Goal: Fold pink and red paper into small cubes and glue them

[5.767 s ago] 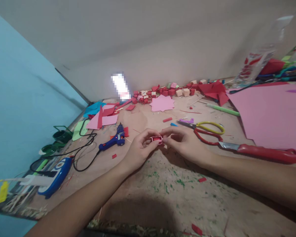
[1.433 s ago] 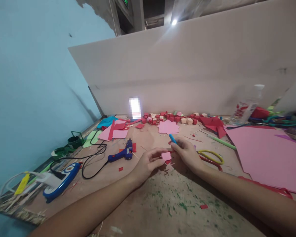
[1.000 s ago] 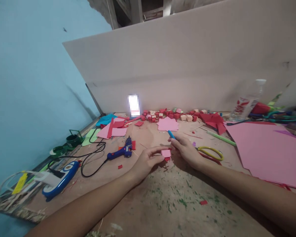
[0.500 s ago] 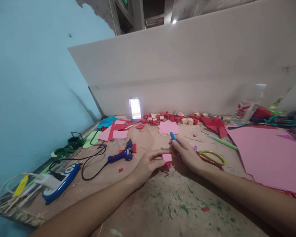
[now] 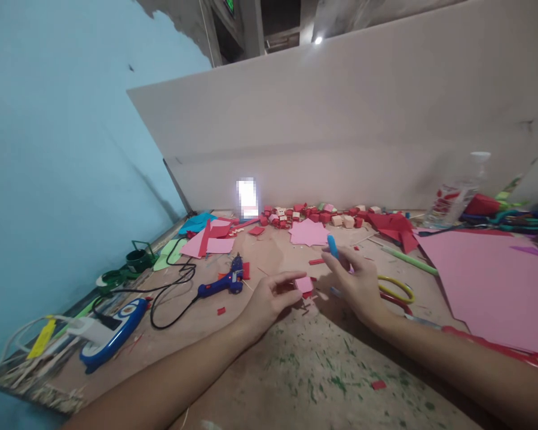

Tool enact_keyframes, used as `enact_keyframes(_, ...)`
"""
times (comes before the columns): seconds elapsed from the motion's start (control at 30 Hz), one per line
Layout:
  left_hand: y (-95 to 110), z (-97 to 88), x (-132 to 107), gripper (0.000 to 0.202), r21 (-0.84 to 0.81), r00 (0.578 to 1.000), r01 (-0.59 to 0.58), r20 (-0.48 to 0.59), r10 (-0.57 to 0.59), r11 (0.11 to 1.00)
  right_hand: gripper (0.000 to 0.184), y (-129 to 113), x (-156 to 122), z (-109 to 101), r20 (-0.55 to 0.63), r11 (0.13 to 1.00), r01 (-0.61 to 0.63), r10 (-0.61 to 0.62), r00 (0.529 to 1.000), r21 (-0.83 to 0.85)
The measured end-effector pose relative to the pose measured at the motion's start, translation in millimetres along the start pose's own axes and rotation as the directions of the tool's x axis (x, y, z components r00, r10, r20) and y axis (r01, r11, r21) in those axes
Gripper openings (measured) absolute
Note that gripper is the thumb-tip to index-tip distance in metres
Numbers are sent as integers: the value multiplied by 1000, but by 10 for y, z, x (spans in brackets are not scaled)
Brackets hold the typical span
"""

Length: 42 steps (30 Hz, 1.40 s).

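Observation:
On the table, a small pink-and-red paper box (image 5: 303, 285) sits between the thumb and forefinger of my left hand (image 5: 271, 300), which steadies it from the left. My right hand (image 5: 355, 280) is closed around a slim, pen-like tool with a blue end (image 5: 332, 246) pointing up and away. Its lower part is mostly covered by my fingers, so its exact kind is unclear. A gap separates this hand from the box. Just beyond the box lies a thin red paper strip (image 5: 316, 261). Beside my right wrist are scissors with a yellow handle loop (image 5: 397, 288).
A blue glue gun (image 5: 224, 282) rests at left, its cord near a blue-and-white power strip (image 5: 113, 334). Several small paper cubes (image 5: 323, 215) line the back, behind pink card (image 5: 308, 233). A large pink sheet (image 5: 497, 286) and a plastic bottle (image 5: 455, 191) are at right.
My right hand has shifted to the right, away from the paper box, carrying the blue-ended tool. The red strip beyond the box now shows. My left hand stays at the box.

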<state>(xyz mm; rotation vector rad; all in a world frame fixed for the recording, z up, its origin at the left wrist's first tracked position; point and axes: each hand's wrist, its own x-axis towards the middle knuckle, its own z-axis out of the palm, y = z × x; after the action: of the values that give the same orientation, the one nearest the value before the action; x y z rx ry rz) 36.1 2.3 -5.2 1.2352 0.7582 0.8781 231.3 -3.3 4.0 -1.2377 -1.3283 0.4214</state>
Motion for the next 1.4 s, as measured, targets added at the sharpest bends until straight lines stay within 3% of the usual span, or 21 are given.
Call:
enact_keyframes(0.2, 41, 29, -19, 49, -2, 996, -24, -84, 24, 1000, 26, -1, -87, 12, -79, 998, 68, -68, 995, 4)
enact_keyframes(0.33, 37, 21, -6, 52, -36, 993, -54, -111, 50, 998, 21, 42, -97, 14, 35, 994, 107, -107, 994, 6)
enact_keyframes(0.47, 16, 13, 21, 46, -54, 986, -110, -133, 102, 992, 29, 72, -82, 22, 147, 987, 162, -160, 976, -7)
enact_keyframes(0.73, -15, 49, 16, 44, -54, 993, -77, -92, 72, 996, 37, 70, -126, 2, 410, 964, 255, -202, 889, -78)
enact_keyframes(1.1, 62, 62, -25, 45, 16, 992, -127, 12, 127, 992, 36, 92, -133, 24, 392, 962, 251, -191, 900, -107)
enact_keyframes(1.2, 42, 38, -7, 42, 85, 993, -120, 1, 120, 989, 35, 101, -135, 21, 396, 962, 252, -193, 898, -103)
enact_keyframes(1.4, 46, -28, 22, 36, 404, 983, -130, -69, 172, 906, 34, 97, -139, 11, 392, 964, 248, -193, 899, -96)
